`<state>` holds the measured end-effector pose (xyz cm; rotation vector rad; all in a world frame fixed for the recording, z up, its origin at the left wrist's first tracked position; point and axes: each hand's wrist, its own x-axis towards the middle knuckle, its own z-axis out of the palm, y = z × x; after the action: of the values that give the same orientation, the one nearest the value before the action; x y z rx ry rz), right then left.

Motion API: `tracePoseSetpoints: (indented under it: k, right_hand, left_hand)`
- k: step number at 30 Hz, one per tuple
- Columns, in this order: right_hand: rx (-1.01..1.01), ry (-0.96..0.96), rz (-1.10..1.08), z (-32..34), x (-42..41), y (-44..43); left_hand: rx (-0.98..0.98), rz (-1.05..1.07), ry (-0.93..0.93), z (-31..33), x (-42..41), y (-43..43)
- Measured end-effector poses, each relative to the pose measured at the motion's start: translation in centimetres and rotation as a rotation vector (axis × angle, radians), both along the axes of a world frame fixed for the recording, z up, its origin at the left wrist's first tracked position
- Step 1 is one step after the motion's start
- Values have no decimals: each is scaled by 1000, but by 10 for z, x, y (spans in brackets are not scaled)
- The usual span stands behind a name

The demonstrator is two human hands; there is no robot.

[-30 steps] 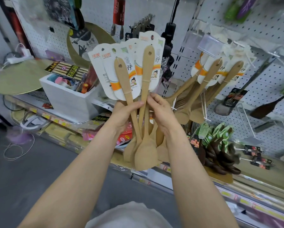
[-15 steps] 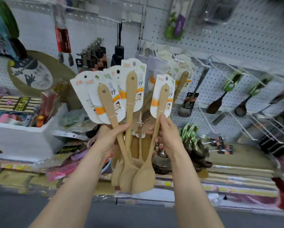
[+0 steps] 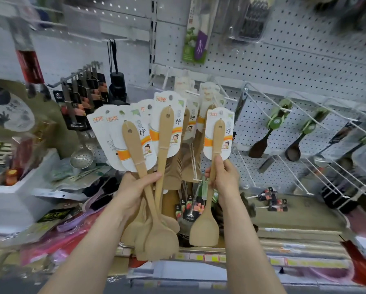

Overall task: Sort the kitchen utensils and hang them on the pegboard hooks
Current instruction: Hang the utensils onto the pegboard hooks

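My left hand (image 3: 135,187) grips a fanned bunch of wooden spatulas (image 3: 161,145) by their handles, each with a white and orange card behind its top. My right hand (image 3: 224,179) pinches the handle of a single wooden spatula (image 3: 205,225), held upright a little to the right of the bunch, its blade pointing down. Behind both hang more carded wooden spatulas (image 3: 201,128) on a white pegboard hook (image 3: 193,162). The white pegboard (image 3: 284,60) fills the wall ahead.
Long white wire hooks (image 3: 284,124) jut out at the right, holding dark spoons (image 3: 260,145) with green tags. Black-carded steel tools (image 3: 82,98) and a strainer (image 3: 81,158) hang at the left. A white box (image 3: 18,187) of small goods stands at the left. Flat packages lie on the shelf (image 3: 294,225) below.
My right hand has drawn one spatula away from the bunch to the right. The view has swung right and up, bringing the wire hooks with dark spoons closer.
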<state>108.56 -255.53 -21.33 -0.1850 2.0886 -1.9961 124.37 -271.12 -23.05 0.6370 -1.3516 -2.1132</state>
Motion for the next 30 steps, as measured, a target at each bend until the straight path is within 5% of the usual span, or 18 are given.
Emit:
tracePoseSetpoints:
  k: [12,23,26,30]
  right_hand:
    - [32,-5,78,-9,-83,-35]
    - [360,74,22,-9,-162,-113]
    - [212,-1,83,-18,-141,-108]
    - [-201,-284,568,-1,-75,-67]
  left_hand:
    - [24,62,-22,-8,-41,21]
    - [-22,153,-25,-17,-52,26]
    - [-29,145,-38,-22,-54,26]
    - [-16,131,-41,-26,-56,27]
